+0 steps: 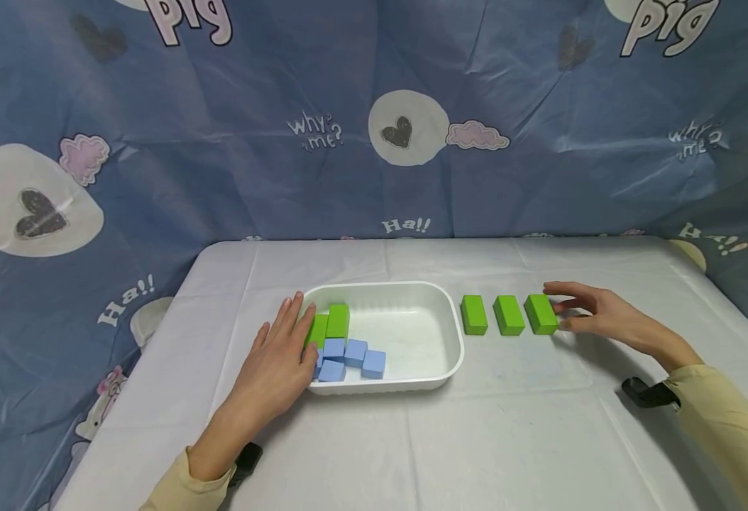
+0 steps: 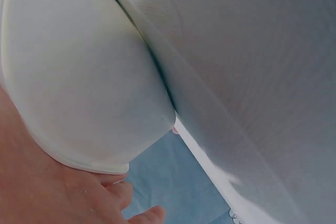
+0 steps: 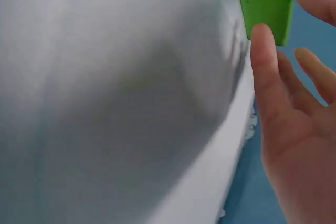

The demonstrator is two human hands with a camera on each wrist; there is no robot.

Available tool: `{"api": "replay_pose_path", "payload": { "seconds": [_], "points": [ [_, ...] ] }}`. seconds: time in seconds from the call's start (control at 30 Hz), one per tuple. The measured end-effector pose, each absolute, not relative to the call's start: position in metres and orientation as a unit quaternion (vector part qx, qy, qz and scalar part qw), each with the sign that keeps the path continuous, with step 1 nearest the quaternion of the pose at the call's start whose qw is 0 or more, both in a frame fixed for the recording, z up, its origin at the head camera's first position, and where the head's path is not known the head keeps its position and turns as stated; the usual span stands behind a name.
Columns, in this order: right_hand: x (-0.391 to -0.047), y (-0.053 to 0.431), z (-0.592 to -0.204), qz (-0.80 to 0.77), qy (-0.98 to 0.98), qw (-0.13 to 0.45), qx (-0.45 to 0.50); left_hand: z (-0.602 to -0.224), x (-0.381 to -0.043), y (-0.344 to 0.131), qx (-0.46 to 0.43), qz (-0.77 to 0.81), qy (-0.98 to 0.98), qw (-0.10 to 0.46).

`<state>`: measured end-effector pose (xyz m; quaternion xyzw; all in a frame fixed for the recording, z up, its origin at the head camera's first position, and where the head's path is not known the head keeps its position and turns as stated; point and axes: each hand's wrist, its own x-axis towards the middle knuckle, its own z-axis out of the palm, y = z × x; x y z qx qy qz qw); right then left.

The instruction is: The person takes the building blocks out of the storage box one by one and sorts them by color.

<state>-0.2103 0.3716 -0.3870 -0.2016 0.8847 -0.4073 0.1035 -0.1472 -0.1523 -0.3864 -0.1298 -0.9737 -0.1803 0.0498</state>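
Observation:
A white tray (image 1: 412, 383) stands on the table, with two green blocks (image 1: 338, 321) and several light blue blocks (image 1: 374, 364) at its left end. My left hand (image 1: 278, 365) rests along the tray's left rim, fingers extended and partly covering the blocks behind them. Right of the tray, three green blocks stand in a row: a near one (image 1: 474, 315), a middle one (image 1: 509, 316) and a far right one (image 1: 541, 314). Beside that last block is my right hand (image 1: 597, 312), fingers spread and loosely bent, fingertips right at its side. In the right wrist view the thumb overlaps the green block (image 3: 266, 3).
White cloth (image 1: 508, 440) covers the table. Behind it hangs a blue printed curtain (image 1: 253, 156), which runs down along the table's left side too. Black bands (image 1: 649, 392) show at both wrists below beige sleeves (image 1: 725, 426).

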Motion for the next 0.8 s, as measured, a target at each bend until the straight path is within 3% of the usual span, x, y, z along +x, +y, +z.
{"api": "replay_pose_path", "payload": {
  "seconds": [0.3,0.8],
  "points": [
    [-0.211,0.357,-0.368,-0.447,0.867,0.020,-0.220,-0.386,-0.148,-0.153,-0.127,-0.179,-0.974,0.047],
    [-0.210,0.288,-0.352,-0.542,0.785,0.030,-0.298,-0.385,-0.148,-0.153,-0.125,-0.185,-0.974,0.041]
  ]
}}
